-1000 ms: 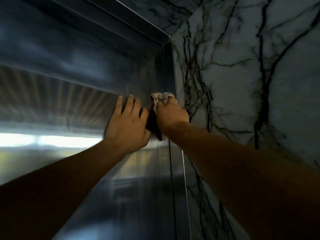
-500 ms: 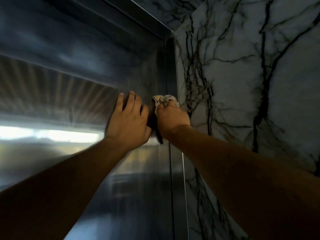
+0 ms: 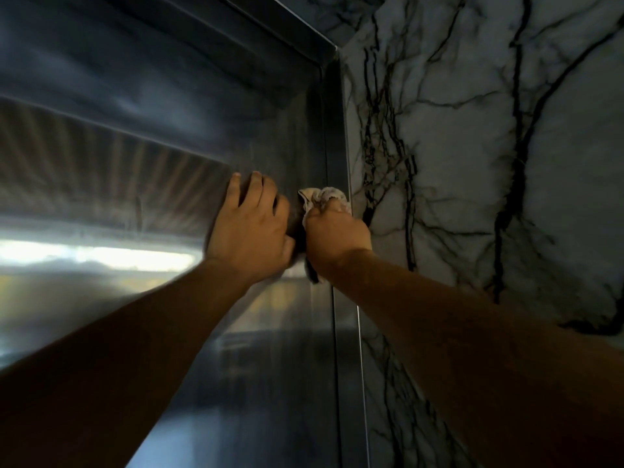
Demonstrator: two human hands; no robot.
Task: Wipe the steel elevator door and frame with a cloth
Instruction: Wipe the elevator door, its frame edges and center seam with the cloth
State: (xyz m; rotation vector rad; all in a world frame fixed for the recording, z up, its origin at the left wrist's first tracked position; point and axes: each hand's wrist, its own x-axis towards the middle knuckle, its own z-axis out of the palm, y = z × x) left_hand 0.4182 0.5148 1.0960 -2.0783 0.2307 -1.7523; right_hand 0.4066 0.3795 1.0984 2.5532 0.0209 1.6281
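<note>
The brushed steel elevator door (image 3: 101,184) fills the left half of the view, with blurred reflections on it. Its steel frame (image 3: 334,130) runs up the right side and across the top. My left hand (image 3: 251,228) lies flat on the door, fingers spread and pointing up. Right beside it, my right hand (image 3: 336,236) grips a bunched pale cloth (image 3: 320,195) and holds it against the frame's vertical strip. Part of the cloth hangs dark below that fist.
A white marble wall (image 3: 472,163) with black veins adjoins the frame on the right. The frame's top corner (image 3: 332,50) sits well above both hands.
Both hands and the cloth stay close together on the steel. Across the frames they sit slightly higher toward the frame's top corner, as the view tilts a little.
</note>
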